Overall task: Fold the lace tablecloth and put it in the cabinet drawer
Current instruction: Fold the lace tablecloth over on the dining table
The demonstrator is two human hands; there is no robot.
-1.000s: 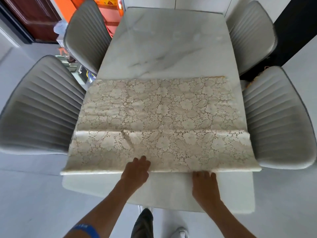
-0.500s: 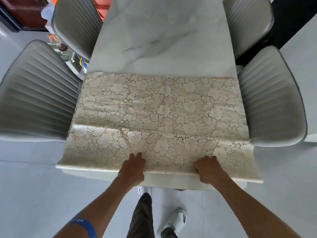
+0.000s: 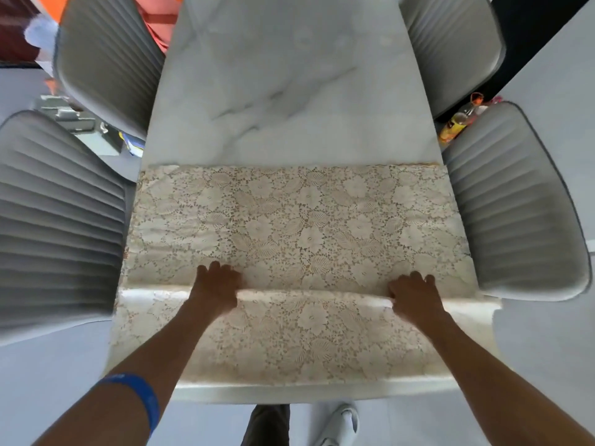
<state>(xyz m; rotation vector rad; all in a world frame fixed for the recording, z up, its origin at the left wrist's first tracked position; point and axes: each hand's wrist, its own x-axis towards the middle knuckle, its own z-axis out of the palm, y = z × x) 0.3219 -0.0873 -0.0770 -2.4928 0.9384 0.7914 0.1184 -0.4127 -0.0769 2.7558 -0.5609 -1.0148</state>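
A cream lace tablecloth [image 3: 299, 220] with a flower pattern lies folded across the near end of a white marble table [image 3: 289, 91]. Its near edge is lifted and turned over toward the far side, forming a raised fold line across the cloth. My left hand [image 3: 217, 286] grips that folded edge left of centre. My right hand [image 3: 413, 296] grips the same edge right of centre. Both hands' fingers curl over the cloth. No cabinet drawer is in view.
Grey ribbed chairs flank the table: two on the left [image 3: 58, 214] [image 3: 109, 56] and two on the right [image 3: 515, 201] [image 3: 450, 43]. Small clutter lies on the floor at left [image 3: 74, 114] and a bottle at right [image 3: 454, 125]. My legs and a white shoe [image 3: 341, 420] show below the table edge.
Both hands took hold of the cloth's near edge and carried it up and away over the cloth, making a new fold. The camera moved closer over the table.
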